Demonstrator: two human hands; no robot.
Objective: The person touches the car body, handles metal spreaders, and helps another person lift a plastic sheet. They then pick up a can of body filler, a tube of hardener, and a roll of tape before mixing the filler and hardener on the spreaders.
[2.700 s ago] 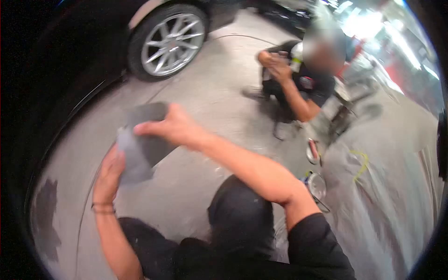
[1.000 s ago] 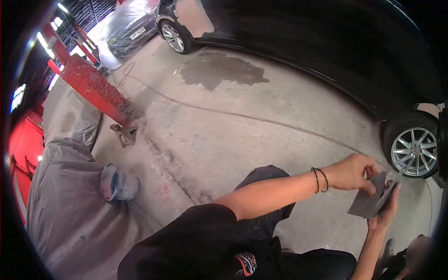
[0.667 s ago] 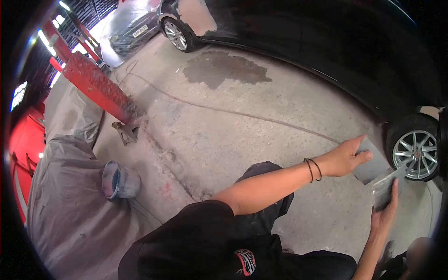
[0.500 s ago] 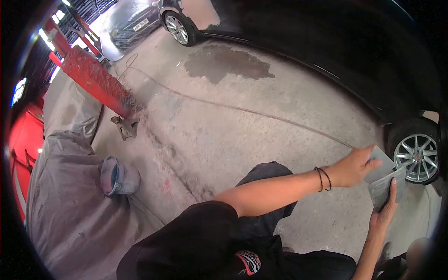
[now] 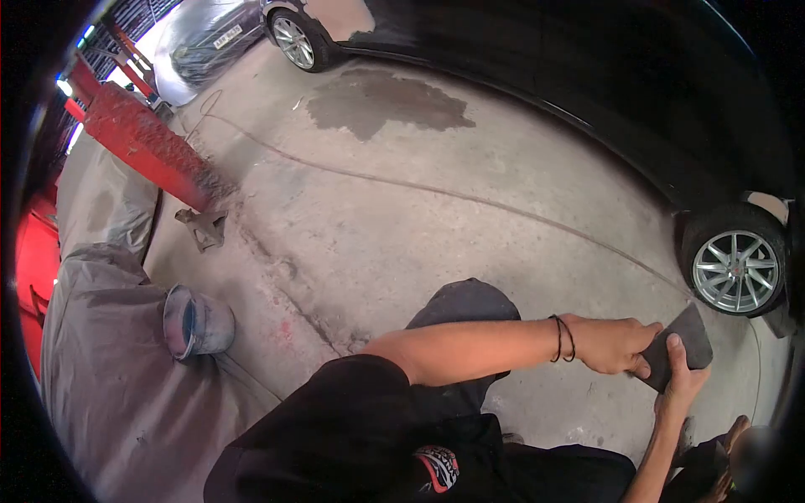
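My left hand (image 5: 616,344), with black bands round the wrist, reaches across from the left and pinches the left edge of a dark grey sheet of sandpaper (image 5: 692,334). From the lower right, my right hand (image 5: 686,379) grips the same sheet, its thumb lying on the dark face. Both hands are close together in front of the car's wheel (image 5: 736,270). The underside of the sheet and some of my fingers are hidden.
A black car (image 5: 537,59) with bare patches stands along the far side. A hose (image 5: 436,191) crosses the concrete floor. At left are a bucket (image 5: 220,327), covered items (image 5: 109,352), a metal stand (image 5: 204,228) and a red post (image 5: 147,147). Another person's hand (image 5: 738,429) shows at lower right.
The sheet has turned from two lighter grey flaps to one dark face. My hands have come closer together and slightly lower. The view has shifted a little.
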